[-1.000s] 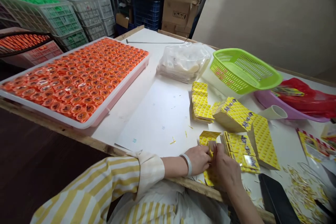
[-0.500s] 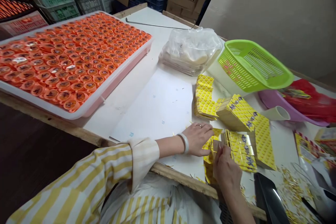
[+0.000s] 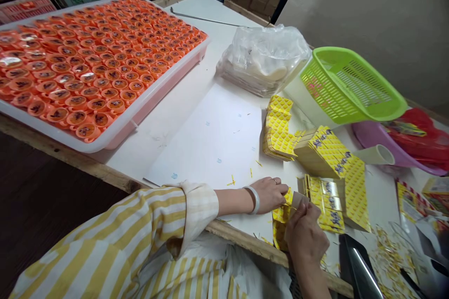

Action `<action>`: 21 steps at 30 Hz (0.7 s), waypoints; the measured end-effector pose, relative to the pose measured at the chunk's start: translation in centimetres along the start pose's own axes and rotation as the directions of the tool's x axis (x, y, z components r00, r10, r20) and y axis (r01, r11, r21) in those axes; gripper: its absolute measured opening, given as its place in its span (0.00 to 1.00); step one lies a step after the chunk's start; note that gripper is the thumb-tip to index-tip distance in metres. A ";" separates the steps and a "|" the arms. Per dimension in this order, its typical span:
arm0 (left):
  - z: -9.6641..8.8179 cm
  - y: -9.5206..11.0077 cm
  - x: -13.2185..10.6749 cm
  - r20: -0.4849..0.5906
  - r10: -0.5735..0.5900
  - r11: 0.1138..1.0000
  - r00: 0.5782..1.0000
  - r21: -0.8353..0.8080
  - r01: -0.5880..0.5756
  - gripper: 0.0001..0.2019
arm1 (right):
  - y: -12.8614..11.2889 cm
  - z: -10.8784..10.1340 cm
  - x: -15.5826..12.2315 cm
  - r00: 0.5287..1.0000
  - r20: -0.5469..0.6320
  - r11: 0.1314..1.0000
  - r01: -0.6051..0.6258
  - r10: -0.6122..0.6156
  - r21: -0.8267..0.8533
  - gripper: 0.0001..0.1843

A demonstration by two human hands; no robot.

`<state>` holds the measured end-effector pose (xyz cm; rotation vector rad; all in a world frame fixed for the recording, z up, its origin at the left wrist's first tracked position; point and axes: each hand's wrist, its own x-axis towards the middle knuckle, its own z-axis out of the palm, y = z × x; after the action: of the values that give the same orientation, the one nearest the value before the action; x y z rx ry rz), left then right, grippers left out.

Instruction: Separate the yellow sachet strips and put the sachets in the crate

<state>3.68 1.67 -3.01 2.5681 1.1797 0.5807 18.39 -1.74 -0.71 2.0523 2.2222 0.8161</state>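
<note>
Both hands work at yellow patterned card [image 3: 279, 217] on the near edge of the white bench [image 3: 154, 133].
The left hand [image 3: 268, 195], wearing a bangle and a ring, lies over the card with its fingers bent onto it; how firmly they grip, I cannot tell. Just to its right, the right hand [image 3: 307, 231] pinches a small plain grey piece [image 3: 297, 200] between thumb and finger, against the card. Close on the right lies a stack of yellow cards [image 3: 326, 201], with a larger yellow block [image 3: 324, 152] beyond it and a notched yellow pile [image 3: 278, 131] on the far side of the hands. Farther off stand a clear plastic bag [image 3: 264, 60] and a green basket [image 3: 345, 107]; a tray [image 3: 121, 134] of orange pieces [image 3: 105, 60] fills the left.
</note>
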 end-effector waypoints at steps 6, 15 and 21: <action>0.2 -0.2 0.2 0.003 -0.016 1.000 1.000 -0.022 0.016 0.12 | 0.0 0.0 0.5 0.999 0.053 0.999 0.008 -0.007 -0.036 0.19; 0.0 -0.3 0.2 -0.038 0.141 0.988 0.989 0.063 -0.138 0.09 | 0.4 0.4 0.3 0.997 0.036 0.997 0.065 -0.064 -0.040 0.21; -0.3 -0.4 0.4 0.002 0.053 0.998 0.999 -0.044 -0.052 0.09 | -0.6 -1.6 1.6 0.947 0.320 0.998 0.043 -0.026 -0.046 0.21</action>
<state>3.49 2.27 -2.81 2.5692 1.0895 0.6070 17.07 -0.78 0.97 1.9514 2.0316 0.4888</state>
